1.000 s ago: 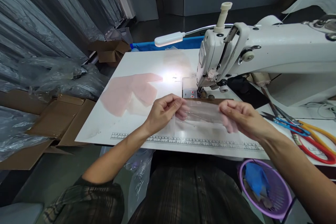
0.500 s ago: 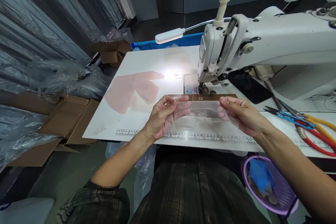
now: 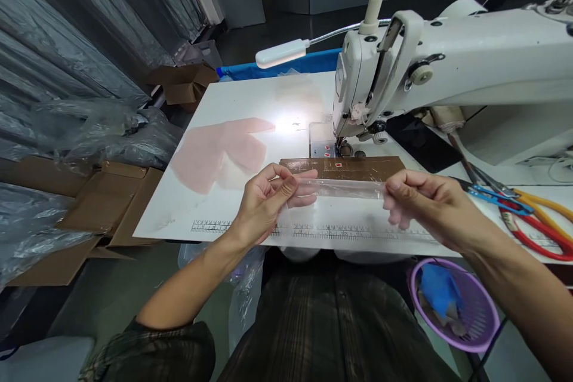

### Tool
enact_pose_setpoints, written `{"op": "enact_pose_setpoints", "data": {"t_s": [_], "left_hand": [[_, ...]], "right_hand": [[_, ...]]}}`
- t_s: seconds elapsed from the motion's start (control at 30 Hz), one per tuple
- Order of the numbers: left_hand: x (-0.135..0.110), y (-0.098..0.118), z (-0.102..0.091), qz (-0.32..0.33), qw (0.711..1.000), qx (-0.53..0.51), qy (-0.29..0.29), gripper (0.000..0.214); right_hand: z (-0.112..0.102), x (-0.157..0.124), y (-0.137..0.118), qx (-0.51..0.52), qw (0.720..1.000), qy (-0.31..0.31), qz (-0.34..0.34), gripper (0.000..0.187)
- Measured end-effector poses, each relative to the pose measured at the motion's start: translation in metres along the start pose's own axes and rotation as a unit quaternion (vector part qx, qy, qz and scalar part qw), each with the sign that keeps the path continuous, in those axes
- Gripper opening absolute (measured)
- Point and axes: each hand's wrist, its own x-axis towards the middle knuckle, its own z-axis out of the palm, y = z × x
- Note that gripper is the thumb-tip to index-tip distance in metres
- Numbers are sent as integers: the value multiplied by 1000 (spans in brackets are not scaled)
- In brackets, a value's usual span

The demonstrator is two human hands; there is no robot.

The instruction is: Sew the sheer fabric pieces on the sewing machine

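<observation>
A narrow, folded strip of clear sheer material (image 3: 344, 188) is stretched between both hands just above the white sewing table (image 3: 250, 95). My left hand (image 3: 264, 203) pinches its left end. My right hand (image 3: 425, 206) pinches its right end. Right behind the strip lies a brown strip (image 3: 344, 168) with small red marks, in front of the needle of the white sewing machine (image 3: 447, 77).
Pale pink fabric pieces (image 3: 219, 152) lie on the table's left. A lit gooseneck lamp (image 3: 280, 54) hangs above. Scissors and blue thread snips (image 3: 514, 206) rest at right. A purple basket (image 3: 454, 304) hangs below the edge. Cardboard boxes (image 3: 98, 209) and plastic sheeting crowd the left.
The sheer piece has been folded from a wider sheet into a narrow strip, and both hands have pulled it taut and a little apart.
</observation>
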Motion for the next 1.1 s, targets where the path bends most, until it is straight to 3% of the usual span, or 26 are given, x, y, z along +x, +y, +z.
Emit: {"op": "enact_pose_setpoints", "data": {"t_s": [0.2, 0.3, 0.4, 0.47, 0.5, 0.57, 0.63, 0.73, 0.83, 0.93, 1.0, 1.1], "left_hand": [[11, -13, -9, -19, 999, -24, 26, 32], [31, -21, -16, -39, 999, -2, 22, 27], [63, -29, -28, -51, 996, 69, -16, 17], [83, -30, -38, 1, 982, 186, -25, 11], [90, -29, -43, 59, 961, 268, -17, 12], [99, -25, -49, 187, 885, 426, -25, 18], [99, -22, -51, 281, 805, 514, -97, 23], [91, -26, -46, 331, 739, 524, -263, 32], [86, -35, -41, 333, 711, 521, -336, 48], [87, -36, -44, 313, 747, 493, -317, 55], [88, -31, -50, 279, 801, 443, -289, 56], [87, -21, -60, 166, 890, 325, -274, 68]], "right_hand": [[3, 23, 18, -8, 1000, 27, 9, 46], [0, 46, 20, -63, 997, 44, 27, 51], [-5, 75, 16, -165, 983, 76, 36, 49], [-10, 90, 12, -215, 972, 88, 26, 46], [-13, 95, 9, -231, 968, 91, 20, 45], [-20, 98, 6, -266, 960, 91, 13, 42], [-28, 93, 7, -322, 942, 99, 8, 39], [-37, 77, 13, -362, 927, 102, -1, 40], [-34, 63, 16, -275, 960, 47, 23, 45], [-10, 61, 11, -164, 985, -1, 58, 41], [14, 69, 4, -125, 989, -14, 73, 39], [46, 87, -2, -69, 994, -54, 67, 37]]}}
